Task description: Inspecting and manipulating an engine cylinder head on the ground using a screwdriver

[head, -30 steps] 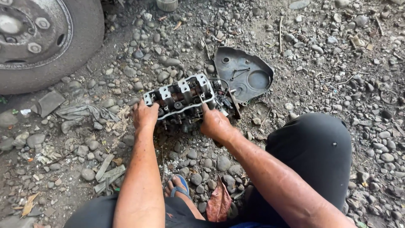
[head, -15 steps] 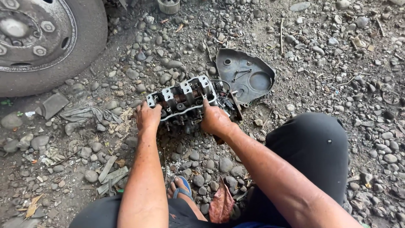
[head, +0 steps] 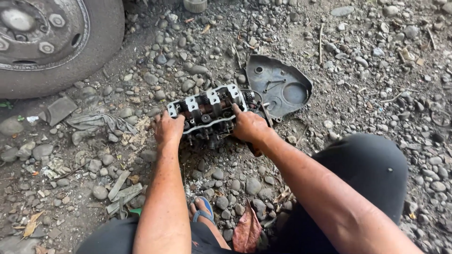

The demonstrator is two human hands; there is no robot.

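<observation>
Far left there's a big wheel (head: 42, 42) parked on the gravel (head: 367, 94), with a grey rag (head: 96, 121) lying flat near it and a couple of flat scraps (head: 123, 190) lower down, all just dumped within reach by the look of it. Then the left hand (head: 167, 128) is clamped on the left end of the cylinder head (head: 207, 113), fingers curled over its edge. The head sits straight on the stones, cam side up, between both hands, so it reads like he's gripping each end to keep a heavy lump level. The right hand (head: 249, 126) is closed on the right end the same way, thumb up along the top. Just past it a dark metal cover (head: 280, 87) lies on the ground, touching or nearly touching the head, can't tell which. A blue sandal (head: 203, 211) pokes out between his knees, so he's squatting low over it.
</observation>
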